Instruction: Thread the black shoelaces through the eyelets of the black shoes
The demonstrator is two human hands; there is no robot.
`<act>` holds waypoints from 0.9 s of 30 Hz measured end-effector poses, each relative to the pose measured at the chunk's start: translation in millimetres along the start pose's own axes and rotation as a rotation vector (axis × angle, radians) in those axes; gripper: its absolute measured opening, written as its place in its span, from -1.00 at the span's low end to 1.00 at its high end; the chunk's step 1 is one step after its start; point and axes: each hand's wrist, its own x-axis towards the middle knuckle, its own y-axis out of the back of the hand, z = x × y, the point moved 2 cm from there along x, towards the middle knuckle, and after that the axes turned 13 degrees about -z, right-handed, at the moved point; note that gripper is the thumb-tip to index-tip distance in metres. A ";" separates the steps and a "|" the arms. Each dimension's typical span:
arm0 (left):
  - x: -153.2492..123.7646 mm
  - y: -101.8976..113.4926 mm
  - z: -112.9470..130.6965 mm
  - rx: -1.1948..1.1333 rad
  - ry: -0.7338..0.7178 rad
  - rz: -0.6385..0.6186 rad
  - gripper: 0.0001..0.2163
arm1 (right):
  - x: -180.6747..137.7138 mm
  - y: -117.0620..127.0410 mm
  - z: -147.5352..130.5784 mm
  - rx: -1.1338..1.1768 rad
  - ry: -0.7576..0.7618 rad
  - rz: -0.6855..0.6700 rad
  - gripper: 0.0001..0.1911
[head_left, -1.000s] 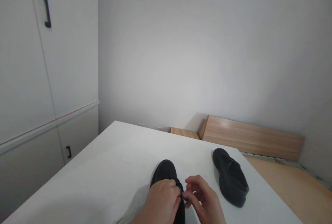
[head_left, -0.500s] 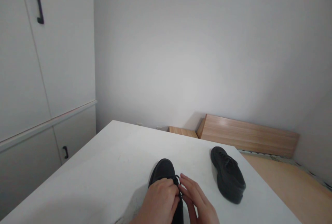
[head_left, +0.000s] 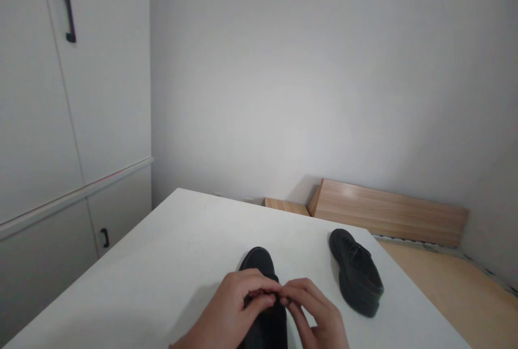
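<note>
A black lace-up shoe (head_left: 259, 260) stands toe-away on the white table (head_left: 194, 235) at the bottom middle. Over its lacing, my left hand (head_left: 238, 300) arches from the left, thumb and fingers pinched together at the dark shoelace. Coming from the right, my right hand (head_left: 313, 306) has its fingertips closed on the lace too, touching the left fingertips. The lace itself is mostly hidden behind the fingers. A second black shoe (head_left: 356, 271), its laces visible, rests apart on the table to the right of both hands.
White cabinets (head_left: 113, 95) with black handles stand at the left. Beyond the table's right edge lie a wooden headboard (head_left: 388, 209) and a light tan bed surface (head_left: 437, 268). A pale wall rises behind.
My left hand has turned and lifted a little, uncovering more of the shoe's opening. My right fingers have curled inward, and both hands' fingertips now meet over the laces.
</note>
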 end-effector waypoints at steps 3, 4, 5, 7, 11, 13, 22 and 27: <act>-1.6 10.3 -3.3 -0.277 0.056 0.044 -0.73 | 4.6 2.0 -7.8 0.168 -0.103 0.039 -0.86; -1.1 12.3 -3.9 -0.314 0.072 0.067 -0.74 | 6.1 1.4 -9.9 0.209 -0.137 0.035 -0.86; 0.2 13.3 -3.9 -0.325 0.078 0.086 -0.76 | 7.8 0.7 -11.8 0.242 -0.171 0.035 -0.87; 4.3 11.8 -3.2 -0.334 0.068 0.087 -0.77 | 11.7 0.2 -15.4 0.279 -0.215 0.060 -0.88; 13.1 1.3 -1.5 -0.435 0.050 -0.006 -0.72 | 22.8 6.7 -23.0 0.215 -0.107 0.124 -0.87; 15.8 -2.6 0.1 -0.464 0.052 -0.073 -0.70 | 27.8 10.8 -23.7 0.212 -0.081 0.115 -0.86; 16.7 0.8 8.2 -0.377 0.082 -0.146 -0.82 | 29.4 7.8 -12.4 0.513 -0.172 -0.010 -0.65; 10.7 6.3 10.1 0.062 -0.033 -0.067 -0.92 | 19.7 -0.1 -0.5 0.414 -0.276 -0.148 -0.57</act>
